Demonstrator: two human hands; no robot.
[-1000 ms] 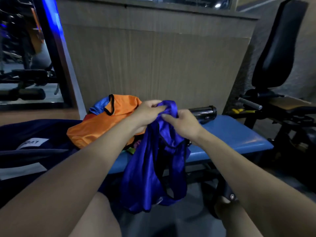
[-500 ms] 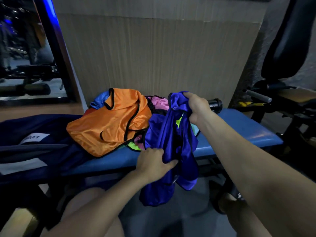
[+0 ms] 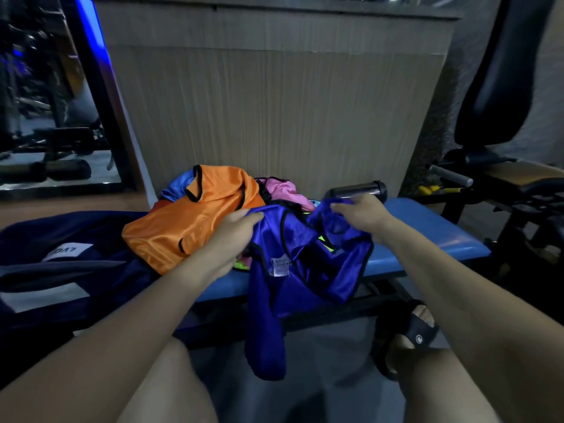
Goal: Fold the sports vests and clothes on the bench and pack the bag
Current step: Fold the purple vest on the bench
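Spread apart since half a second ago, the left hand (image 3: 235, 227) and right hand (image 3: 358, 213) are seen clamped on the blue vest's (image 3: 293, 270) shoulders above the counter (image 3: 427, 239), where the twisted fabric is best shaken flat before folding.

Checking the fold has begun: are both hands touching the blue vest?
Touching. The head view shows the left hand and right hand each gripping the blue vest by its top edge.
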